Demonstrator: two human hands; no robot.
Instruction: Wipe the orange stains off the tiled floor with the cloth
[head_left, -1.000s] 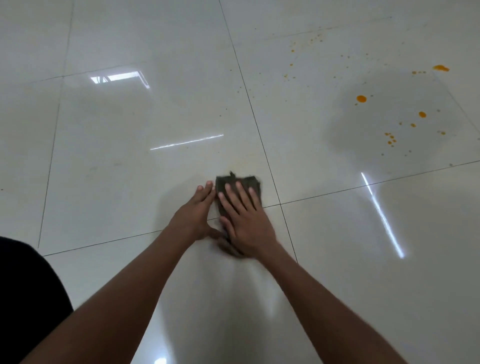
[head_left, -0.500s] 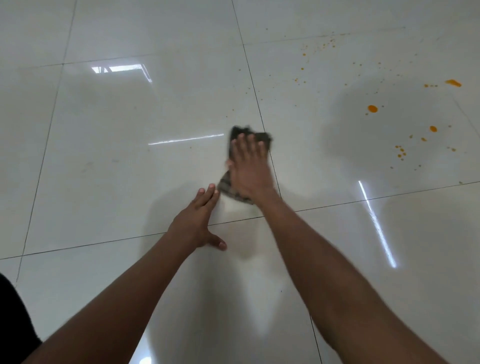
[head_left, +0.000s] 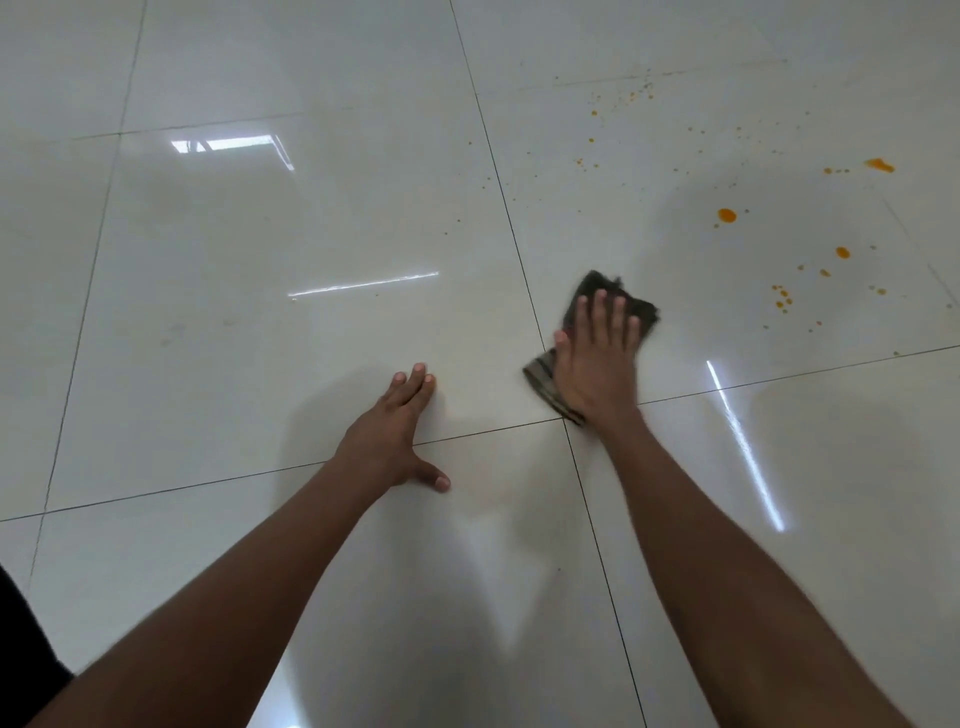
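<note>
Cloth (head_left: 597, 301): dark, folded, lying flat on the floor (head_left: 260, 234) just right of the grout line that runs away from the viewer, and just beyond the cross joint where four tiles meet. Right hand (head_left: 597, 364) lies on top of it, palm down, fingers (head_left: 618, 317) straight and slightly spread, pressing rather than gripping; nothing is curled round the fabric. Cloth edges show blurred beyond the fingertips and at the wrist side, so it is probably sliding. Left hand (head_left: 395, 431) is flat on the neighbouring tile, fingers extended, thumb out to the side, holding nothing; it reads as a brace for body weight. Stains (head_left: 727, 214): orange drops and fine specks scattered on the far right tile, all apart from the cloth. The larger blobs sit up and to the right of it; a cluster of small dots lies nearest, to its right; a finer spray runs toward the top of that tile and a few specks cross onto the left tile. Judgement: the spill is largely untouched, and the step in hand is carrying the cloth into the spatter. To do it well, keep the whole palm over the cloth so it does not bunch or slip out, take the nearest dots first, then the blobs. Wet blobs may smear into streaks, so pull strokes inward and refold to a clean face. Keep the left hand planted off the spatter. Finish with the far fine spray, which needs a longer reach.
</note>
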